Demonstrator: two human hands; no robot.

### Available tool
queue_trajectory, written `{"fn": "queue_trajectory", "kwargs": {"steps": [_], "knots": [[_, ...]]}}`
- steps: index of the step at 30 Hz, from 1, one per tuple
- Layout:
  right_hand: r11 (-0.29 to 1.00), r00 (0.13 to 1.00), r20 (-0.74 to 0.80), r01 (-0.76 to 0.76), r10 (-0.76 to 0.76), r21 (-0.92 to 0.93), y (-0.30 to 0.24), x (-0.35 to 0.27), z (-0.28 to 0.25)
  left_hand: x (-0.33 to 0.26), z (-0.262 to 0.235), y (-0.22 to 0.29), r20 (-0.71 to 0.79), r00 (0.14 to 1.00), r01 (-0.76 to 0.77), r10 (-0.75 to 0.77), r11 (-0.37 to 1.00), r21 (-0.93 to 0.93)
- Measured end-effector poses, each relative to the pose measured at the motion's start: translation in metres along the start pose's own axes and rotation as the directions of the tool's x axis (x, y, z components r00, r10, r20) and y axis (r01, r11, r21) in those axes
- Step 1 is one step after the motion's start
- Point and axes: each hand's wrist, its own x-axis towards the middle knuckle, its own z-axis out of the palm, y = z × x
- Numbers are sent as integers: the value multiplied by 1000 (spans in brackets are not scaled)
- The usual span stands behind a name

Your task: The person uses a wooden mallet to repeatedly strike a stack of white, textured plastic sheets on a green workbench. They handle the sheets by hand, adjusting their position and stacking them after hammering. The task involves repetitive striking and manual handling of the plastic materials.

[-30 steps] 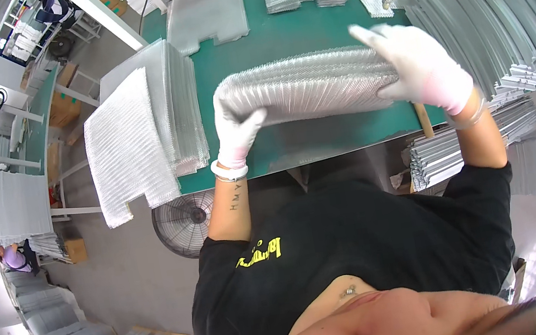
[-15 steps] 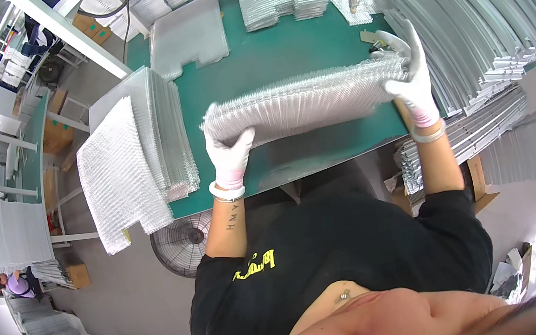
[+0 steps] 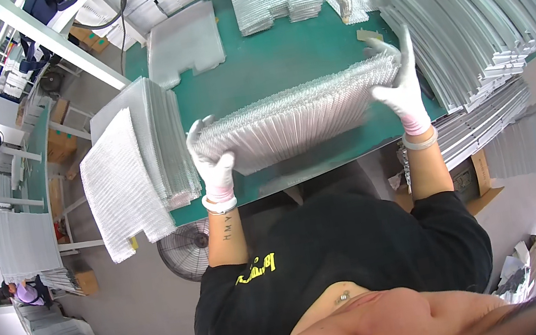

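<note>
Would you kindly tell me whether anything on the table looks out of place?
Yes: the top layer on the left stack looks askew, jutting past the table's edge, while the layers beneath line up more evenly. The held stack shows no obvious damage.

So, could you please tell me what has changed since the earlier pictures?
The bundle of ridged sheets has straightened from its bowed shape, its left end shifting toward the near edge of the green table. The left hand and right hand remain at its ends. The sheet stack at left stayed put.
</note>
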Motion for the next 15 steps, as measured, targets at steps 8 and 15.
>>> {"fn": "queue_trajectory", "kwargs": {"steps": [8, 15], "knots": [[999, 999, -51, 17, -19, -31, 0, -3, 6, 2, 5, 8, 75, 997, 10, -17, 996, 84], [994, 993, -87, 77, -84, -82, 4, -1, -4, 1, 10, 8, -21, 997, 76, -73, 985, 158]]}}
